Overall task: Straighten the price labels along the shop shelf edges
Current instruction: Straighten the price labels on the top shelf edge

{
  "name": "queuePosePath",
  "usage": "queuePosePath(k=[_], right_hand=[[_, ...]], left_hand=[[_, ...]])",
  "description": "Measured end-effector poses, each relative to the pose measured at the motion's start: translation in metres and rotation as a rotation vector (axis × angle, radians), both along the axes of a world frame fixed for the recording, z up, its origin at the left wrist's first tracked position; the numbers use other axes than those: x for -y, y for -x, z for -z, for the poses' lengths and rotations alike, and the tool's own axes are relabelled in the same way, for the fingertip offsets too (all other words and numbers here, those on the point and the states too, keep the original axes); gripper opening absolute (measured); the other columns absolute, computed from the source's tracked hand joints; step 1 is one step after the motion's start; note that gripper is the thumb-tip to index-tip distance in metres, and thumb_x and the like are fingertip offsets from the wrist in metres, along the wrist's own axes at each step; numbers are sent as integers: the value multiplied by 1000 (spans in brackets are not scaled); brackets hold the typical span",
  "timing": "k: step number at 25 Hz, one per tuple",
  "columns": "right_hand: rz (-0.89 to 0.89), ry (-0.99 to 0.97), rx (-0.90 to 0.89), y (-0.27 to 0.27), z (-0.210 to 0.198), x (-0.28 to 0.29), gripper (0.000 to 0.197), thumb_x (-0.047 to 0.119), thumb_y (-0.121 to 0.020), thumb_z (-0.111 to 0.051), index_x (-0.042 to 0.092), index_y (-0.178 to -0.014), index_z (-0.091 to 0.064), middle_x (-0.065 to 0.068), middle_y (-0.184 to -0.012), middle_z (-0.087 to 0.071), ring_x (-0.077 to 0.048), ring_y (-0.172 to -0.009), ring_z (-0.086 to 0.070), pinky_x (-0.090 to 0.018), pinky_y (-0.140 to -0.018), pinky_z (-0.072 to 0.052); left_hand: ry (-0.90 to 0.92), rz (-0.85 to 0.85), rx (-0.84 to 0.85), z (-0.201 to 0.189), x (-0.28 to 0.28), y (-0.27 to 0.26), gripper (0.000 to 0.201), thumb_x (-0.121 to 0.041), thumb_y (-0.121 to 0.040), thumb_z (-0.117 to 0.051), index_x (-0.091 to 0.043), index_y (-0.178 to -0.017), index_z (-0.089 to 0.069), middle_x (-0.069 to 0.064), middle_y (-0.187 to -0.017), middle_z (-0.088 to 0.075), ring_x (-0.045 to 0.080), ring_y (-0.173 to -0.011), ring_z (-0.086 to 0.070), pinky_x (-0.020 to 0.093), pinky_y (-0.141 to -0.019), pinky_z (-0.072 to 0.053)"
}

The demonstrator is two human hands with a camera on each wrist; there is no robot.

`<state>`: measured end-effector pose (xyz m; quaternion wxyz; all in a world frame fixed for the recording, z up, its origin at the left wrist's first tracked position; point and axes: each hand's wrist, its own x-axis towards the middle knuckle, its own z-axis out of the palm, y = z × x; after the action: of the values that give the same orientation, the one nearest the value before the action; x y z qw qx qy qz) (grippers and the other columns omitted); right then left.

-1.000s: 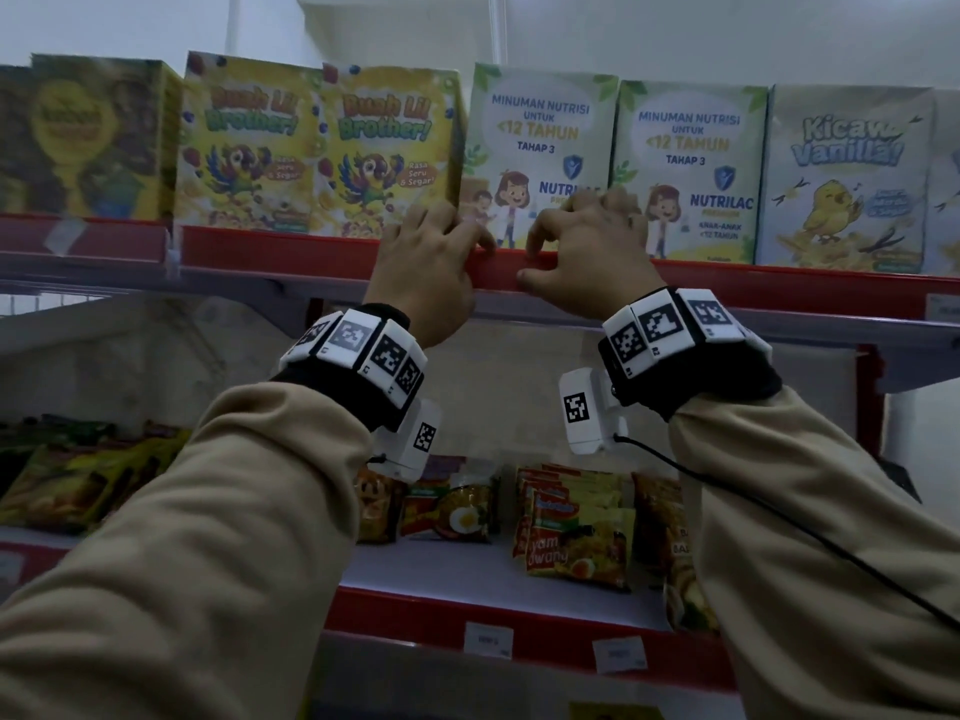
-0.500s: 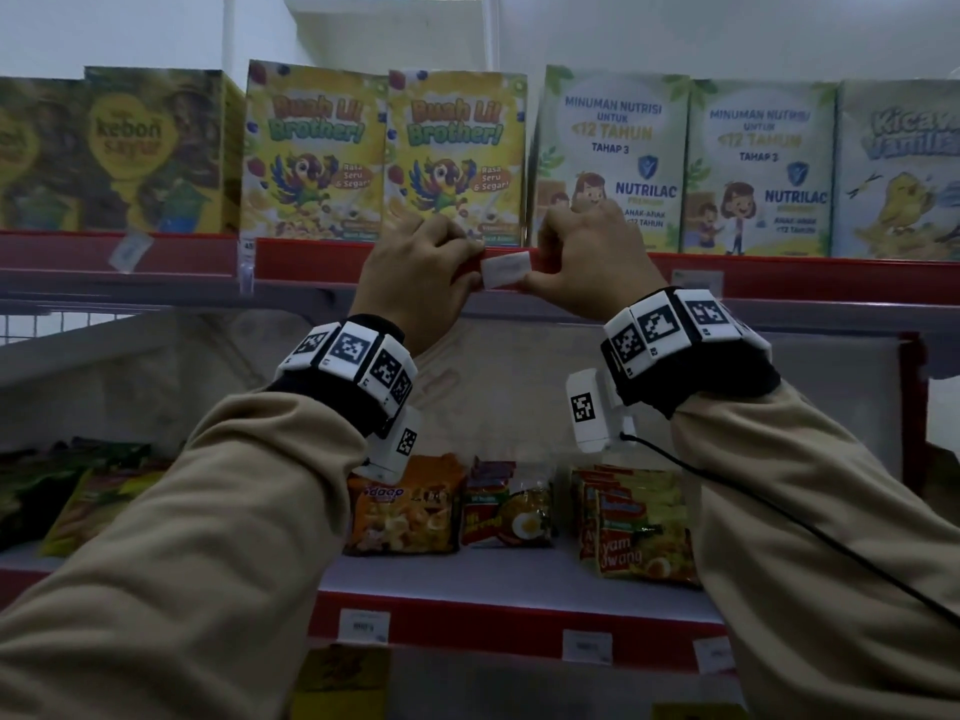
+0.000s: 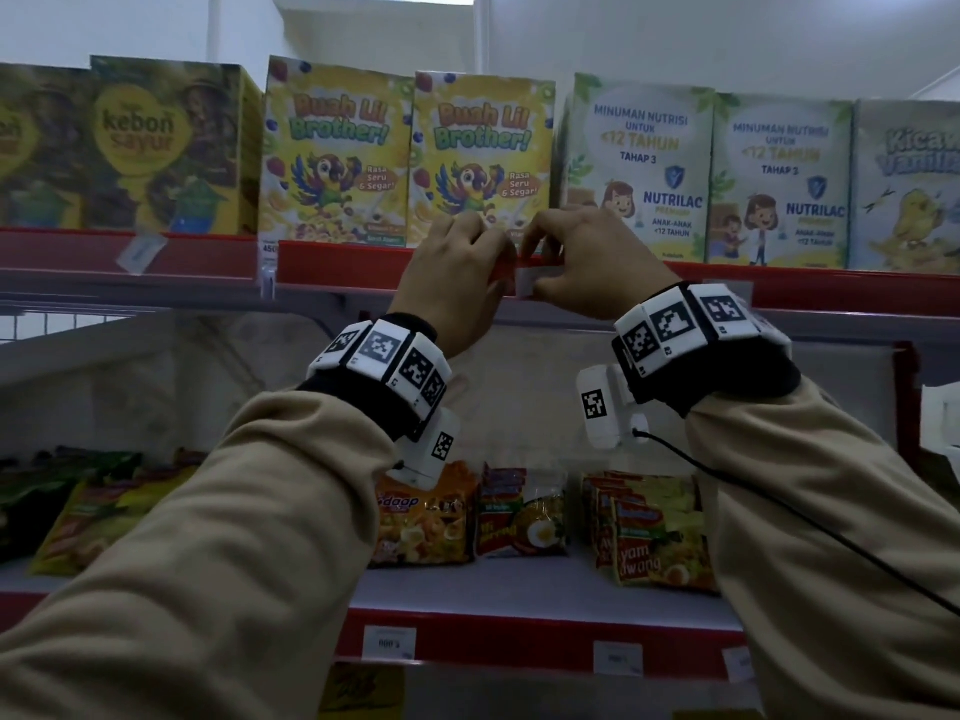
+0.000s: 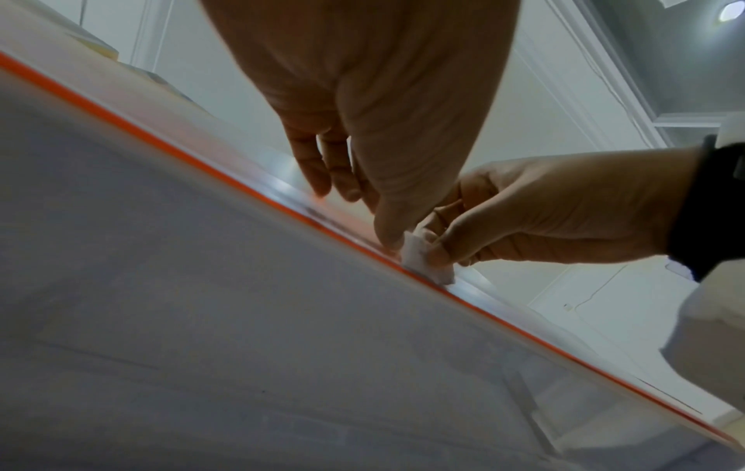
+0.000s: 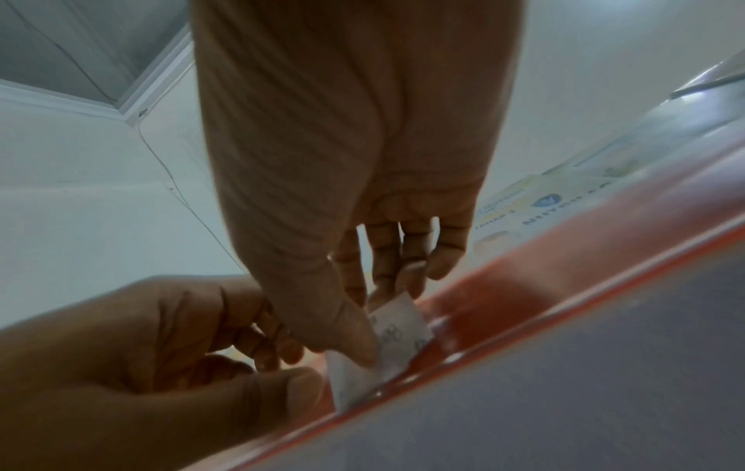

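Both hands at top shelf edge [image 3: 363, 262]: right hand [image 3: 587, 267] pinches white price label [image 3: 527, 281] btwn thumb & fingers. Left hand [image 3: 457, 283] curled, thumb pressing label's other end against red strip.

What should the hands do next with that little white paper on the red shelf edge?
Probably slide the white price label down flat into the red shelf strip. The right hand pinches it, and the left hand is at its other end, but in the right wrist view it looks tilted, with its top out of the strip.
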<state>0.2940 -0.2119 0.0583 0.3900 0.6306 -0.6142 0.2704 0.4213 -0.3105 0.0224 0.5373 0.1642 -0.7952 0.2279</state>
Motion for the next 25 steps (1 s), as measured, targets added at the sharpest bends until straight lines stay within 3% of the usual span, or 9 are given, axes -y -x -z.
queuePosePath(k=[6, 11, 17, 20, 23, 25], right_hand=[[-9, -79, 27, 0, -12, -5, 16, 18, -79, -69, 13, -93, -70, 0, -85, -61, -12, -80, -54, -22, -71, -39], [39, -178, 64, 1, -21, -6, 13, 19, -81, -71, 18, -94, -70, 3, -81, -56, -7, -68, -49, -19, -63, -35], [-273, 46, 446, 8, -17, -10, 17, 13, -81, -72, 10, -98, -66, -10, -88, -69, -14, -78, -62, -33, -79, -52], [-438, 173, 579, 3, -3, -6, 23, 8, -81, -72, 6, -102, -63, -20, -92, -70, -20, -78, -64, -38, -79, -54], [-578, 182, 701, -1, 6, -5, 25, 1, -79, -71, 6, -101, -60, -21, -98, -68, -24, -86, -64, -42, -85, -53], [-620, 141, 723, -2, 10, -4, 29, -3, -80, -70, -3, -106, -59, -27, -102, -67, -27, -87, -64, -43, -85, -53]], left_hand=[[-67, 47, -13, -3, 0, -1, 25, -17, -88, -59, -13, -112, -59, 11, -113, -53, 29, -110, -42, 34, -92, -34], [-93, 81, -32, -4, 3, 0, 20, -20, -94, -50, -12, -109, -61, 12, -108, -55, 28, -107, -43, 34, -90, -33], [-89, 188, -115, -3, 4, 1, 32, -29, -101, -39, -5, -108, -59, 15, -104, -59, 29, -99, -46, 30, -84, -29], [-106, 257, -164, -2, 4, 2, 34, -29, -102, -36, -5, -112, -58, 15, -108, -61, 29, -100, -48, 30, -83, -30], [-127, 307, -175, -3, 5, 2, 31, -29, -101, -40, -9, -114, -60, 13, -105, -62, 28, -99, -50, 30, -80, -31], [-136, 358, -183, -5, 6, 3, 25, -25, -97, -49, -11, -111, -63, 12, -97, -62, 27, -93, -52, 30, -77, -34]])
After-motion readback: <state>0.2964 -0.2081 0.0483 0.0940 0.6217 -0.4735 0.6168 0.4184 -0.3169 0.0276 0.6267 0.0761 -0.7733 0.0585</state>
